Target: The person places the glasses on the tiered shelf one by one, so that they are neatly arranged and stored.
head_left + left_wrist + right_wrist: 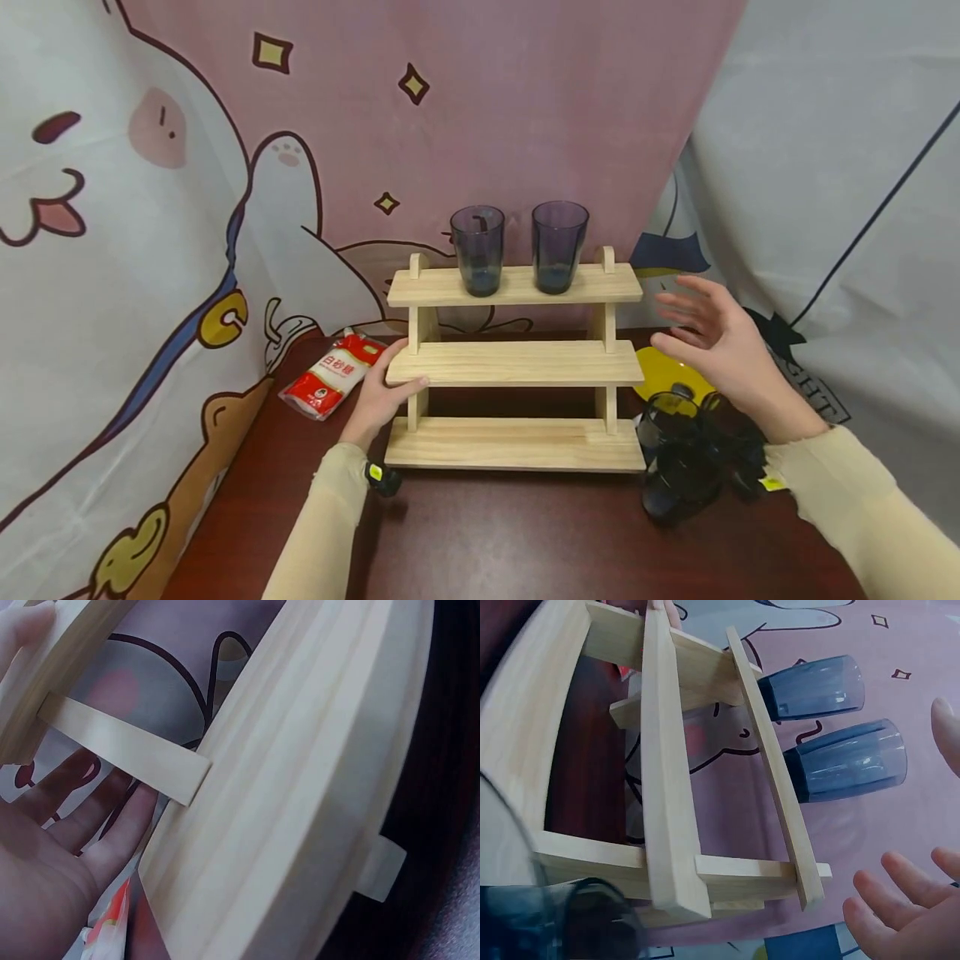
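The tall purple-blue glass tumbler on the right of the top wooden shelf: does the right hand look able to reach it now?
Probably yes: the right hand is empty, beyond the right end of the top shelf, and only a low, rounded wooden tab appears between it and the tumbler.

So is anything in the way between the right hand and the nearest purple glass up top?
Nothing visible blocks the right hand from that purple drinking glass. Only a low wooden tab stands nearby, at the right end of the top shelf, well below the glass's rim.
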Available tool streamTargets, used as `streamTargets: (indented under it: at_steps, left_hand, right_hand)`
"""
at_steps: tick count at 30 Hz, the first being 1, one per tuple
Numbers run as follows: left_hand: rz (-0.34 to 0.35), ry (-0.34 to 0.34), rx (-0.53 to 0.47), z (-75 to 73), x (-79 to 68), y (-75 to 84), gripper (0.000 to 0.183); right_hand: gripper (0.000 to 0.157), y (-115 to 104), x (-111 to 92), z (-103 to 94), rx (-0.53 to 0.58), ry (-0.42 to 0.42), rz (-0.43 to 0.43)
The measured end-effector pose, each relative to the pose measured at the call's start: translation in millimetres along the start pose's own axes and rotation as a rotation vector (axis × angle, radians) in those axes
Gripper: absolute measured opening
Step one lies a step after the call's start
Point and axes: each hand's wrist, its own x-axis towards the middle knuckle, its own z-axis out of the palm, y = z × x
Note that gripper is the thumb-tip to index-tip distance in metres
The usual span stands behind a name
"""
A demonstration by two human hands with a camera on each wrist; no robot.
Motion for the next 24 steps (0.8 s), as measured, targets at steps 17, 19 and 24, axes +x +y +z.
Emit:
streamTargets:
  at_steps: [17,19,24]
  left_hand:
    - [-0.014,-0.003,-0.004,-0.9,1.7,1.1,0.081]
    - [-0.004,0.000,0.004,-0.7,1.2,1.2,0.080]
    - [0.010,0.006,0.012,-0.7,-1.0,1.4,0.078]
  right_hand:
    - [0.094,33,-92,-1.9,-0.082,0.075,-0.059]
    - [0.094,38,-103,-2.2,-0.092,0.086,-0.045]
    - [0.097,51,-129,-2.7,-0.104,0.094,0.000]
